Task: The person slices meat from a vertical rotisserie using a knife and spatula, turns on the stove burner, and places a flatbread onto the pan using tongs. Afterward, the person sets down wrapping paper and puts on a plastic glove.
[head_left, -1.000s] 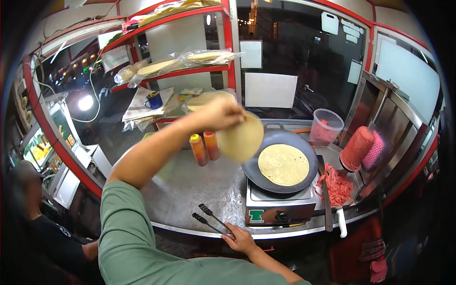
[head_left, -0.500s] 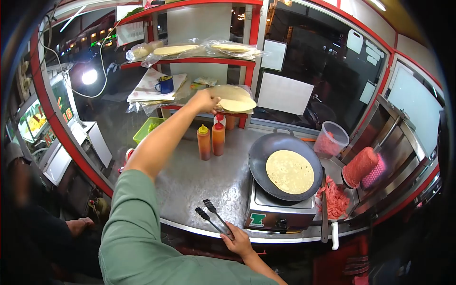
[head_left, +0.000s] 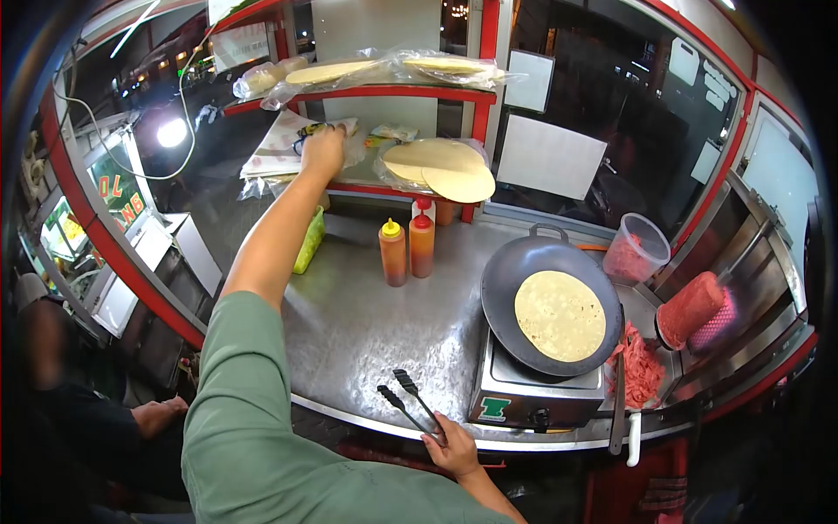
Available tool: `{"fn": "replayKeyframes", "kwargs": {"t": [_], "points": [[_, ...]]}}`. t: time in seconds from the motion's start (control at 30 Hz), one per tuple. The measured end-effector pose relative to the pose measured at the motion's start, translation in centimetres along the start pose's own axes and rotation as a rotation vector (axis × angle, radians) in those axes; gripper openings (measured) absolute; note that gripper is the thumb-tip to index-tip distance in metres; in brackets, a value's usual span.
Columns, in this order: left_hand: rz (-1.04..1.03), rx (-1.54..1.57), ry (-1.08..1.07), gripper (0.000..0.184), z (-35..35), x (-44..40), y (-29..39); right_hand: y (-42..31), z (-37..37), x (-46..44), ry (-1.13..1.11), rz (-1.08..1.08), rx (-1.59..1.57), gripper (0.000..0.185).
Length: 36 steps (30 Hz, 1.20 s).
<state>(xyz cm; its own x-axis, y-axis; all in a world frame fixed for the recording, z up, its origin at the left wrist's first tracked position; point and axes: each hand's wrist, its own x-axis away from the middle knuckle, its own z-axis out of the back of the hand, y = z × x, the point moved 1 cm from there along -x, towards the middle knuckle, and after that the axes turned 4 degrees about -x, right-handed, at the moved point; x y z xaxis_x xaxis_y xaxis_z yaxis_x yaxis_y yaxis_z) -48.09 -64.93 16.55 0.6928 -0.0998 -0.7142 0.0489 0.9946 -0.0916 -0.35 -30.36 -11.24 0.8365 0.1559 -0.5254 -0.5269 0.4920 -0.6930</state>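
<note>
On the middle shelf my left hand curls its fingers at the blue mug, which it largely covers. Paper sheets lie under and beside the mug. To the right, flatbreads rest on plastic, one jutting over the shelf edge. My right hand grips black-tipped tongs, whose jaws stand apart over the front of the counter. One flatbread lies flat in the dark wok on the stove.
Two sauce bottles and a green container stand on the metal counter. Right of the wok are shredded meat, a white-handled knife, a clear tub and a meat spit. A seated person is at left.
My left hand has moved left along the shelf, from the flatbreads to the blue mug. The front flatbread now juts out farther. My right hand still holds the tongs; the view has shifted slightly.
</note>
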Motion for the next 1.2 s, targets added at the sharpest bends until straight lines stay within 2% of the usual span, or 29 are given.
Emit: {"fn": "replayKeyframes", "kwargs": {"t": [0.07, 0.17, 0.2, 0.3, 0.33, 0.43, 0.5, 0.53, 0.57, 0.63, 0.7, 0.77, 0.83, 0.97, 1.0, 1.1, 1.13, 1.2], "points": [[0.037, -0.073, 0.005, 0.032, -0.7, -0.5, -0.2, 0.0, 0.1, 0.0, -0.011, 0.014, 0.032, 0.055], [-0.266, 0.308, -0.203, 0.024, 2.6, -0.2, 3.8, -0.2, 0.0, -0.6, 0.067, 0.069, -0.023, 0.055], [-0.305, 0.372, -0.228, 0.022, 7.1, 0.3, 6.4, -0.2, -0.1, -0.7, 0.086, 0.073, -0.018, 0.056], [-0.464, 0.346, -0.579, 0.024, 9.5, -0.7, 7.3, -0.3, 0.1, -0.3, 0.01, 0.012, 0.038, 0.057], [-0.537, 0.504, -0.815, 0.031, 14.3, -0.3, 8.2, -0.3, 0.2, -0.3, 0.028, 0.026, 0.004, 0.057], [-0.513, 1.172, -0.728, 0.044, 16.8, -2.2, 7.1, -0.2, -0.1, -0.6, 0.066, 0.066, 0.002, 0.056], [-0.328, 1.251, -0.424, 0.052, 18.3, -5.0, 5.6, -0.5, 0.2, -0.7, 0.038, 0.049, 0.019, 0.055], [-0.339, 1.587, -0.714, 0.052, 18.7, -6.7, 3.7, -0.5, 0.3, -0.8, 0.039, 0.057, 0.012, 0.056], [-0.402, 1.737, -1.009, 0.043, 19.5, -7.1, 3.2, -0.4, 0.3, -0.8, 0.038, 0.062, 0.006, 0.056], [-0.281, 1.181, -0.998, 0.039, 18.8, -6.1, 3.4, -0.5, 0.4, -0.7, 0.036, 0.049, -0.009, 0.056], [-0.15, 0.847, -1.285, 0.028, 17.6, -5.0, 3.9, -0.5, 0.4, -0.6, 0.04, 0.02, -0.028, 0.055], [-0.123, 0.64, -1.283, 0.026, 12.9, -3.4, 3.7, -0.2, 0.3, -0.6, 0.042, 0.039, -0.03, 0.055], [-0.316, 0.457, -1.08, 0.025, 8.3, -2.7, 2.5, -0.4, 0.4, -0.7, 0.03, 0.053, -0.018, 0.056], [-0.347, 0.182, -0.597, 0.031, 3.5, -1.0, 0.3, -0.4, 0.5, -0.8, 0.011, 0.072, -0.011, 0.057], [-0.203, 0.3, -0.383, 0.034, 1.2, -0.9, -0.8, -0.4, 0.4, -0.9, 0.027, 0.087, -0.014, 0.057], [0.121, 0.437, -0.075, 0.037, -0.5, -1.7, -3.1, -0.1, 0.2, -0.7, 0.03, 0.097, -0.012, 0.058], [0.173, 0.501, 0.055, 0.065, -3.9, -2.5, -5.6, -0.2, 0.3, -0.6, 0.017, 0.082, -0.007, 0.058], [0.239, 0.133, 0.468, 0.092, -4.4, -1.8, -6.4, -0.4, 0.5, -0.8, -0.008, 0.058, 0.003, 0.058]]}}
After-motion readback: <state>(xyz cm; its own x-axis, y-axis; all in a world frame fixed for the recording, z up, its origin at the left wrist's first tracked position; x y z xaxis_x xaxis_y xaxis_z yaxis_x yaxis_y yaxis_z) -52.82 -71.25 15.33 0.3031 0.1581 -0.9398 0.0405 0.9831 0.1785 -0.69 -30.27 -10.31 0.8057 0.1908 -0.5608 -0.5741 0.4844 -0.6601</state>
